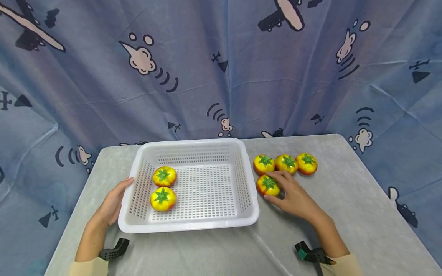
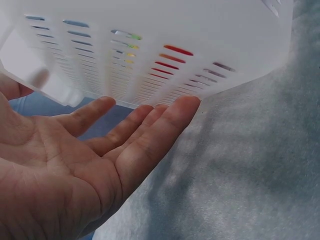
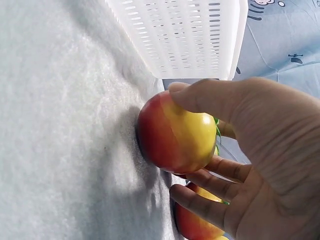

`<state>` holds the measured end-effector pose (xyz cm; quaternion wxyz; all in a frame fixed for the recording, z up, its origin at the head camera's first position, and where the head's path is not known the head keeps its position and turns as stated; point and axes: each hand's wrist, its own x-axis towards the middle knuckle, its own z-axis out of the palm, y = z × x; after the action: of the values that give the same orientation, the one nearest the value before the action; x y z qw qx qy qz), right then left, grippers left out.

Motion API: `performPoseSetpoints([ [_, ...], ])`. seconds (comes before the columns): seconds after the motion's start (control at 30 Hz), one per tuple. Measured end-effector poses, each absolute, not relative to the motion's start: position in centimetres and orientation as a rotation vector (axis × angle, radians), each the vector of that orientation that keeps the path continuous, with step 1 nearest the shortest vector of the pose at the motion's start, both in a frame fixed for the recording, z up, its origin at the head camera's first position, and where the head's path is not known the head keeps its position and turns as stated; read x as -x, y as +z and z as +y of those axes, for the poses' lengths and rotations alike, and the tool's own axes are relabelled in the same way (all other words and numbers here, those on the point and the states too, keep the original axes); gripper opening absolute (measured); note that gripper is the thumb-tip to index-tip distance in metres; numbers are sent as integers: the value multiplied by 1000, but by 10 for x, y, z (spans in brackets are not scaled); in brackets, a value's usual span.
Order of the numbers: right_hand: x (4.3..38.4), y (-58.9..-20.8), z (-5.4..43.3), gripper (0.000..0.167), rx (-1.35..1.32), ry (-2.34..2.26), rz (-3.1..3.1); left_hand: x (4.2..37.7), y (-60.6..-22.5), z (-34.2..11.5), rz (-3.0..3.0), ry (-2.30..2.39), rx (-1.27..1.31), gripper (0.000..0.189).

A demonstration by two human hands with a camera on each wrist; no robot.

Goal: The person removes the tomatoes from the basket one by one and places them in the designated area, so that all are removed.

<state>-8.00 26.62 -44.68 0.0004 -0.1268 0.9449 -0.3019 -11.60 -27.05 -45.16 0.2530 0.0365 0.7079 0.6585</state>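
A white plastic basket stands on the grey table, with two yellow-red fruits with green star-shaped tops inside at its left: the upper fruit and lower fruit. My left hand holds the basket's left rim; in the left wrist view several fingers reach its slotted outer wall. Right of the basket, my right hand grips the nearest loose fruit, thumb on one side and fingers on the other. In the right wrist view, this fruit appears low against the table surface.
Behind the gripped fruit, a row holds a left fruit, middle fruit and right fruit. The grey table extends to the right. A blue patterned curtain hangs behind its far edge.
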Motion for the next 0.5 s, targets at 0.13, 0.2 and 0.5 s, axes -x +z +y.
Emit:
performPoseSetpoints([
  [0.13,80,-447,267,71,405,-936,2972,116,-452,-271,1920,1785,-85,73],
  [0.2,79,-447,267,71,404,-933,2974,116,-453,-270,1920,1787,-78,74],
  [0.5,78,-443,267,70,392,-913,2982,117,-454,-270,1934,1792,-103,73],
])
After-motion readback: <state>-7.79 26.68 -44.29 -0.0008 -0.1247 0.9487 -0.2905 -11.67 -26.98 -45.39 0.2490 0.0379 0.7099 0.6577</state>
